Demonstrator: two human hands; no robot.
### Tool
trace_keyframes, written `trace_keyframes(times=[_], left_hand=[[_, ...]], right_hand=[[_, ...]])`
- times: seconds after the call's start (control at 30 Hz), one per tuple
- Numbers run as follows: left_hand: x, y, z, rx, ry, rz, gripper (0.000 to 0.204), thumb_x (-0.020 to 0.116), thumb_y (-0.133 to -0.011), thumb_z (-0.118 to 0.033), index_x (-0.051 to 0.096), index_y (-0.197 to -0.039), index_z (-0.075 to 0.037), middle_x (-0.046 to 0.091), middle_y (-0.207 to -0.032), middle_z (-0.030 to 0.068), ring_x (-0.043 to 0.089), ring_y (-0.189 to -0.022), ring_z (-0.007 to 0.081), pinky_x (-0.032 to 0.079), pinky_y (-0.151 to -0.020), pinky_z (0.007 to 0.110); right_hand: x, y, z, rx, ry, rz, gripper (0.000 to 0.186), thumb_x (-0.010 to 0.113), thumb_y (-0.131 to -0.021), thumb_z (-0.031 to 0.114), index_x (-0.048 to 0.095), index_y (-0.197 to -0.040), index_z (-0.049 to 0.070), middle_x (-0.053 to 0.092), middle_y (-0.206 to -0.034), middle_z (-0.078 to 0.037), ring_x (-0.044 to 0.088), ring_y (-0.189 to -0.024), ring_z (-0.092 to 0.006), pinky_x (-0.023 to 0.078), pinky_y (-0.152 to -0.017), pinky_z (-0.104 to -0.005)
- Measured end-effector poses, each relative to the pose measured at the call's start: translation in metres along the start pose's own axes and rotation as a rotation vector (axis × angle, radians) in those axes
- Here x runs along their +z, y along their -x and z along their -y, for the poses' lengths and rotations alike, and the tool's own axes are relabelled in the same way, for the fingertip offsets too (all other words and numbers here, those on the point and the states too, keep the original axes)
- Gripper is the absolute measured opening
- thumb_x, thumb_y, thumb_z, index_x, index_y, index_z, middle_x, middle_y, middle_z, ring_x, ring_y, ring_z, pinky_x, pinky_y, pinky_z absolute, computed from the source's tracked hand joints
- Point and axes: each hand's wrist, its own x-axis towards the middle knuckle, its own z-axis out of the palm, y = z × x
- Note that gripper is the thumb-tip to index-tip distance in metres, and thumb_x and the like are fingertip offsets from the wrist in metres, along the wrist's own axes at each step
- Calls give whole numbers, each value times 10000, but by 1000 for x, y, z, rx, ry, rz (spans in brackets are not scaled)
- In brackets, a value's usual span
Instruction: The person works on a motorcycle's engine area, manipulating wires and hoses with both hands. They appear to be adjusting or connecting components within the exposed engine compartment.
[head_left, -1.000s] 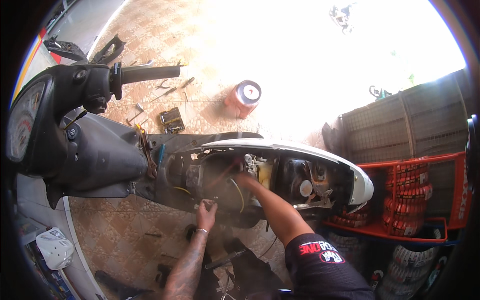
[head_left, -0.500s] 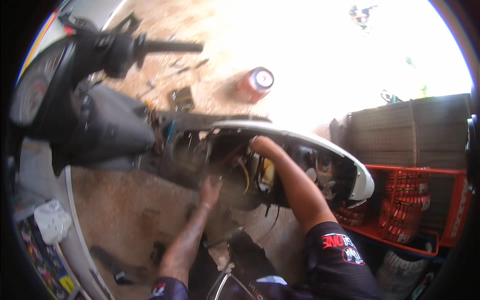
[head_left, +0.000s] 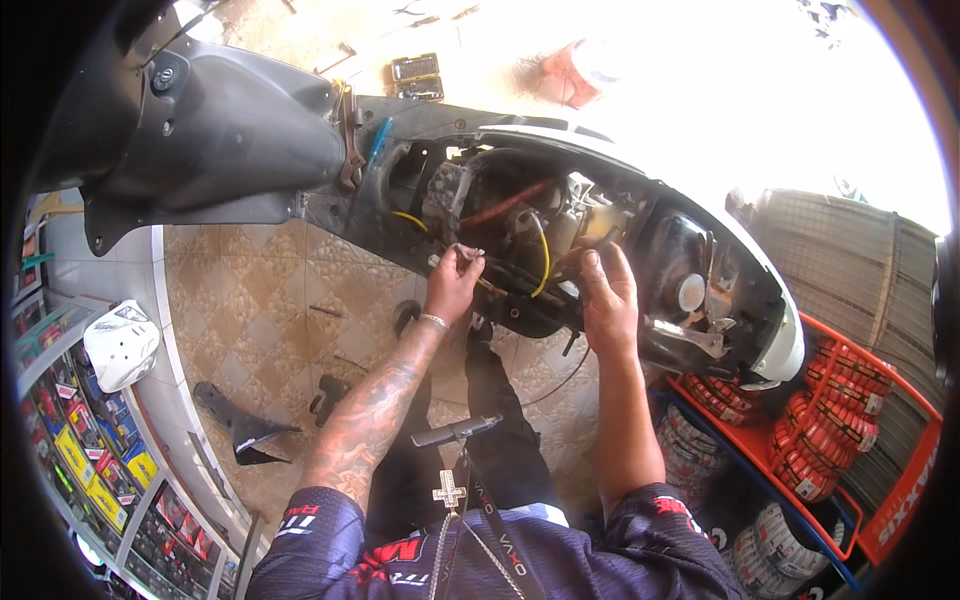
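A scooter with its seat off and a white rear panel (head_left: 783,352) lies across the view, its inside exposed. At its near edge my left hand (head_left: 455,285) is closed in a pinch, with a small shiny piece at the fingertips too small to name. My right hand (head_left: 610,300) is closed over the near side of the opening, thumb and fingers on a small dark piece whose kind I cannot make out. Between the hands a yellow hose (head_left: 544,262) curves down. Behind it runs a reddish-brown hose (head_left: 507,203). A shiny wrench (head_left: 690,337) rests in the tail section.
An adjustable wrench (head_left: 352,165) and a blue tool (head_left: 379,142) lie on the footboard. Beyond it are an open bit case (head_left: 417,78) and a reddish container (head_left: 572,78). Tyres stand in a red rack (head_left: 830,395) at right; a glass display case (head_left: 120,440) stands left.
My right hand has drawn back toward me from deep in the opening. My left hand stays near the scooter's near edge. The whole view has shifted, with the scooter now higher in the picture.
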Motion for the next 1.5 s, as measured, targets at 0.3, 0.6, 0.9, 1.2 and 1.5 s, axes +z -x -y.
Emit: trace_keyframes(times=[0.3, 0.6, 0.9, 1.2, 1.5], left_hand=[[8, -5, -12, 159, -75, -19, 122, 653, -986, -129, 632, -1047, -25, 639, -993, 22, 623, -841, 81, 530, -774, 261], [9, 0, -31, 261, -158, 43, 115, 603, -974, -51, 653, -1069, -13, 603, -1095, 74, 610, -973, 142, 514, -840, 280], [-6, -9, -42, 349, -265, 273, 176, 592, -948, -59, 695, -1090, -69, 614, -1073, 110, 597, -1001, 221, 482, -867, 344], [-15, -14, -25, 504, -157, 479, 273, 703, -920, -164, 745, -1178, -89, 599, -1121, 140, 642, -997, 283, 528, -849, 371], [-7, -20, -7, 683, 11, 468, 313, 751, -854, -207, 710, -1137, -79, 547, -1198, 155, 662, -915, 282, 564, -742, 341]], right_hand=[[10, -10, -30, -259, 142, -208, 236, 597, -1041, 139, 572, -1237, 10, 665, -979, -45, 607, -931, -97, 481, -873, -264], [8, -31, -75, -277, 192, -329, 276, 532, -1070, 153, 502, -1313, 25, 665, -1008, -70, 610, -933, -119, 467, -872, -276], [3, -53, -102, -309, 96, -428, 356, 495, -1066, 105, 429, -1400, -1, 664, -1054, -117, 637, -984, -203, 489, -941, -371], [1, -50, -98, -152, 81, -367, 413, 484, -1076, 138, 410, -1469, 35, 637, -1089, -117, 635, -1035, -223, 512, -960, -368], [5, -48, -96, -115, 179, -442, 453, 425, -1101, 240, 348, -1530, 116, 605, -1188, -103, 626, -1120, -211, 546, -988, -369]])
